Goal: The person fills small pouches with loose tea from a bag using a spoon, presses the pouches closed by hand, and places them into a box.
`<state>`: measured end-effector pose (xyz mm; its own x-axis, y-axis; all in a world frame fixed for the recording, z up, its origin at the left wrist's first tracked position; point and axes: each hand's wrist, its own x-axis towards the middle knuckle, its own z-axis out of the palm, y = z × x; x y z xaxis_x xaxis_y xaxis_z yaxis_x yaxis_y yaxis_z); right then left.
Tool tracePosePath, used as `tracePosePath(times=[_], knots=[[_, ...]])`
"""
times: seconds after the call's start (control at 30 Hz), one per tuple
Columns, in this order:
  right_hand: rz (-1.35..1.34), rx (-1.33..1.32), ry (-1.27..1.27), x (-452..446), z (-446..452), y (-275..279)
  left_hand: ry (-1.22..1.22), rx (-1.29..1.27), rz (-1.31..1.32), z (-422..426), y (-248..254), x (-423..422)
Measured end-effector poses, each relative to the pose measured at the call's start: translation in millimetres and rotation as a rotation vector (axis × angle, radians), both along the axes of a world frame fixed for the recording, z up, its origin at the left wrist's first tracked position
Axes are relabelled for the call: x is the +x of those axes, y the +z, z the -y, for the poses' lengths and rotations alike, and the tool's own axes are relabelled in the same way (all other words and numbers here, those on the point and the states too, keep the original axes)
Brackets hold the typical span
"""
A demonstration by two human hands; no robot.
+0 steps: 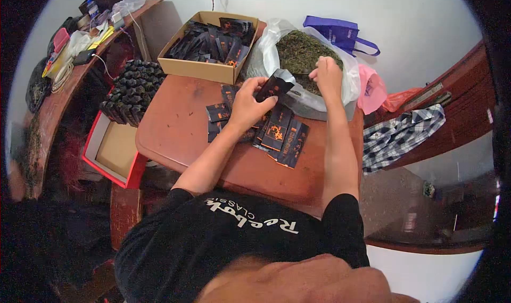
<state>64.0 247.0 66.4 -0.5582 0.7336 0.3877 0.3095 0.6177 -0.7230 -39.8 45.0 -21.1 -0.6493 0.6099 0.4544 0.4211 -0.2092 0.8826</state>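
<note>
My left hand (249, 105) grips a black foil pouch (272, 88), tilted, with its silvery mouth open toward the upper right. Over a clear plastic bag (264, 39) of dried, dark green leaves (303, 50), like tea, my right hand (327, 78) has its fingertips drawn together. What those fingertips hold, if anything, is too small to make out. Flat black pouches (287, 138) with orange print lie loosely piled on the brown table, below and around my left hand.
A cardboard box (199, 69) full of black pouches stands at the table's back. Left of the table, a red-rimmed box (114, 148) holds rows of filled-looking black packets (133, 87). Behind the leaves lies a blue bag (335, 32); a pink bag (371, 88) hangs at right.
</note>
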Motion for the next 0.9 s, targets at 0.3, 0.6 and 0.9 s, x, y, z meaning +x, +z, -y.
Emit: tracePosePath(times=[0.3,0.6,0.9], knots=[[0.006,-0.032,0.031,-18,-14,-50,0.087,-0.037,-0.119,-2,3,0],[-0.235,-0.451,0.022,-3,-22,-53,0.142,-0.085,-0.148,-3,-3,-3],[-0.315,-0.58,0.086,19,-23,-33,0.121,-0.07,-0.161,-5,-7,-4]])
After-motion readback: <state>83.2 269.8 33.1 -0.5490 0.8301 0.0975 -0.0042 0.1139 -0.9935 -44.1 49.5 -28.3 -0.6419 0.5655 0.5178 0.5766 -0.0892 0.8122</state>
